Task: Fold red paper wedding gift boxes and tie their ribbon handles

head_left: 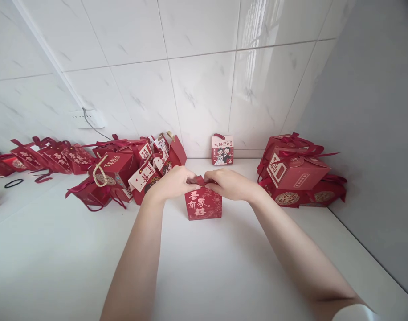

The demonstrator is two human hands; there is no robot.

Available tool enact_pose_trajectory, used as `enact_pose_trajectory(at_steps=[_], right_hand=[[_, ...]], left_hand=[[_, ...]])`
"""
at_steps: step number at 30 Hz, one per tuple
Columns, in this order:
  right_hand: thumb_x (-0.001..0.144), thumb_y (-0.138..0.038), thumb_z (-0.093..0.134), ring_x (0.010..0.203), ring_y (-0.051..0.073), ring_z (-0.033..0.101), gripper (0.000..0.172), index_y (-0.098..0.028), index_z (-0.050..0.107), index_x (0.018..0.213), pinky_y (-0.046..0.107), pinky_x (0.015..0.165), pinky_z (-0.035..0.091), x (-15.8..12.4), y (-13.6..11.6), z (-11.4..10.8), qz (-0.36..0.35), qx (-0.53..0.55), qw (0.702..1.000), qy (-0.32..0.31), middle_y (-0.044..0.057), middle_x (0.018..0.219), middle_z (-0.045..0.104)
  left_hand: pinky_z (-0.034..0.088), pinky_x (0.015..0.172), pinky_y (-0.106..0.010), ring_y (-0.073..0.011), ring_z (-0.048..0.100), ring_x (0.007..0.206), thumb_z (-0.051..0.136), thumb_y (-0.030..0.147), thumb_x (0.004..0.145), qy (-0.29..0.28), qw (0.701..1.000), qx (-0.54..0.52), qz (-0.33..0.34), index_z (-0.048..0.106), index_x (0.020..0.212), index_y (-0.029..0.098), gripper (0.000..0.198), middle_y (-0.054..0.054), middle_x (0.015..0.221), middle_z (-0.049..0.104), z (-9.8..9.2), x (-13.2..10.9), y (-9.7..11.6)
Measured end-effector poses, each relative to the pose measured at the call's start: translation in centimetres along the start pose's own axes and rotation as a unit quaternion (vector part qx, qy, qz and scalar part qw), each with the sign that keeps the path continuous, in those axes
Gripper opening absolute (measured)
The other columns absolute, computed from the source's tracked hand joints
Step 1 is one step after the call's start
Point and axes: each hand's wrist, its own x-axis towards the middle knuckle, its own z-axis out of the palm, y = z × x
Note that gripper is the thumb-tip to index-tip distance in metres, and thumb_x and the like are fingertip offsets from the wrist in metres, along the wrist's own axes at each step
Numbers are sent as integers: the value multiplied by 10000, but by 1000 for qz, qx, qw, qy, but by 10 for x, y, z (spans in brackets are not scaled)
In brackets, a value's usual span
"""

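A small red gift box (204,207) with pale lettering stands upright on the white tabletop in front of me. At its peaked top is a dark red ribbon (200,180). My left hand (173,183) pinches this ribbon from the left side, fingers closed. From the right, my right hand (231,183) is closed on the ribbon too, its fingertips close to those of the left. The fingers partly hide the ribbon and the box's upper edge, so how the ribbon is looped cannot be made out.
A box with a cartoon couple (222,151) stands against the tiled wall. Stacked red boxes (299,171) are at right by the grey panel (367,133). More red boxes (119,167) crowd the left, with a black ring (13,183) and a wall socket (87,119) beyond.
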Motion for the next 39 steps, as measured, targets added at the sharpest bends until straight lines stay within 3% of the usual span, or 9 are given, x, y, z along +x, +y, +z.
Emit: enact_pose_trajectory(at_steps=[4, 9, 16, 19, 25, 28, 32, 35, 39], right_hand=[[893, -285, 539, 642, 136, 504, 83, -208, 565, 876, 244, 580, 302, -3, 0, -1, 10, 29, 1000, -3, 6, 767, 627], [884, -315, 547, 586, 122, 442, 149, -208, 483, 803, 248, 540, 277, -5, -8, 0, 1, 20, 1000, 6, -7, 726, 568], [871, -154, 484, 606, 122, 400, 195, -207, 370, 723, 253, 570, 271, -1, -9, 4, -47, 16, 998, 26, -11, 696, 500], [857, -105, 472, 604, 117, 393, 204, -203, 372, 709, 250, 576, 275, 1, -7, 5, -78, 36, 996, 22, -17, 677, 486], [845, -93, 474, 546, 111, 362, 173, -192, 501, 705, 251, 543, 262, 1, 1, 0, -59, 47, 997, 6, -44, 591, 469], [848, -136, 521, 602, 116, 465, 119, -196, 624, 862, 244, 575, 321, -4, 5, -6, -51, 70, 996, -28, -19, 733, 620], [839, -181, 586, 838, 173, 604, 226, -207, 664, 1050, 262, 698, 409, -12, 7, -18, -17, 69, 997, -26, 40, 1013, 701], [857, -154, 564, 903, 191, 621, 241, -218, 674, 1063, 280, 758, 434, -19, 6, -24, -1, 57, 998, -12, 39, 1036, 708], [895, -129, 505, 928, 185, 637, 276, -231, 669, 1093, 277, 769, 454, -23, 3, -29, -14, 78, 997, 1, 28, 1054, 712]], left_hand=[[235, 520, -254, -103, 337, 554, 586, 312, 755, -14, 1000, 4, -1, 436, 593, 179, 258, 43, 568, 345, -2, -4, 2], [282, 518, -260, -121, 410, 563, 622, 360, 739, -3, 1000, 22, -17, 514, 649, 186, 223, 30, 603, 471, -2, -9, 6], [253, 505, -267, -113, 370, 520, 609, 340, 764, 8, 997, 70, 14, 537, 618, 178, 230, 25, 556, 449, -1, -8, 12], [232, 500, -272, -113, 382, 515, 608, 318, 764, 2, 998, 65, 18, 599, 667, 171, 176, 18, 573, 474, -1, -8, 13], [254, 512, -264, -115, 375, 529, 606, 340, 767, -10, 999, 45, 8, 654, 741, 172, 176, 25, 580, 483, -2, -7, 11], [292, 531, -259, -129, 441, 559, 598, 359, 766, -20, 999, 35, 10, 670, 786, 177, 196, 18, 614, 534, -4, -7, 9], [380, 598, -256, -173, 570, 693, 635, 366, 733, -12, 1000, 6, -1, 684, 892, 186, 246, -13, 761, 637, -6, -10, 3], [418, 640, -265, -199, 610, 764, 645, 407, 735, 8, 1000, -7, -11, 689, 999, 186, 347, -37, 860, 682, -6, -10, 1], [436, 656, -272, -203, 621, 765, 637, 398, 749, -3, 1000, -4, -13, 710, 972, 177, 323, -43, 858, 698, -4, -7, 3]])
